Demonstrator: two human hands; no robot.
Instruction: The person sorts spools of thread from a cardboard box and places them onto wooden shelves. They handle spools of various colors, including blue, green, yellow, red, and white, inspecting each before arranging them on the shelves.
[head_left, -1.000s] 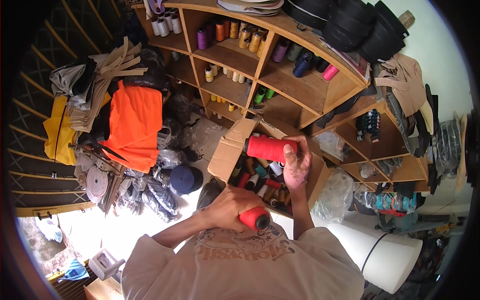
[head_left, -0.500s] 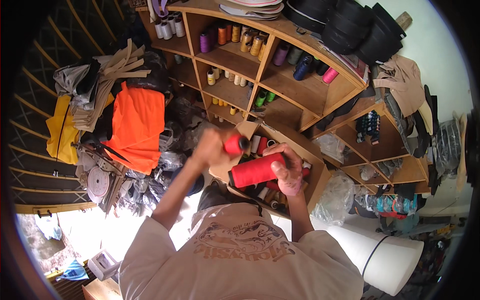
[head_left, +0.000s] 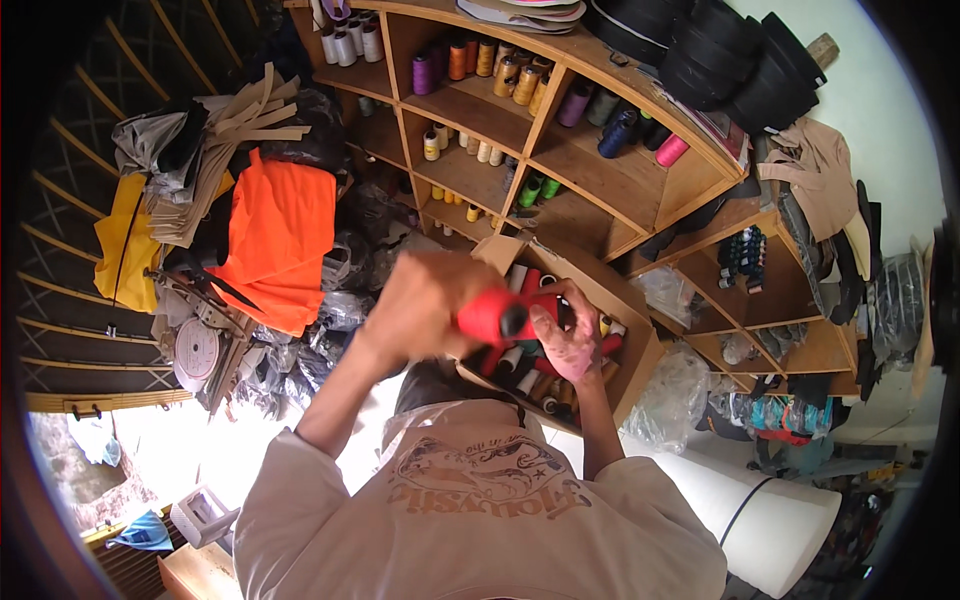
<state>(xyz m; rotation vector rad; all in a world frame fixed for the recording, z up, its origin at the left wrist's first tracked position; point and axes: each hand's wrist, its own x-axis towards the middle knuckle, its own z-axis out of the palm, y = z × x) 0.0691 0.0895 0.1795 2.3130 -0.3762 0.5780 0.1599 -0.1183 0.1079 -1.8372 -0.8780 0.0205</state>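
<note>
My left hand [head_left: 420,300], smeared by motion, is closed round a red thread spool [head_left: 482,318] with a dark end. The spool's dark end points toward my right hand [head_left: 572,345]. That hand grips a second red thread spool [head_left: 545,301], mostly hidden behind the first spool and my fingers. The two spools overlap in view; whether they touch I cannot tell. Beneath both hands stands an open cardboard box [head_left: 632,318] holding several spools in red, white, dark and brownish colours.
Beyond the box rises a wooden shelf unit [head_left: 590,178] with spools sorted by colour. Orange cloth [head_left: 280,240] and plastic bags lie to the left. Clear plastic [head_left: 668,400] and a large white roll [head_left: 780,530] are at the right. Black rolls [head_left: 700,60] sit on top.
My left hand has swung right and closer with its spool, which now covers most of the spool in my right hand. My right hand has shifted slightly left. The whole view has tilted a little.
</note>
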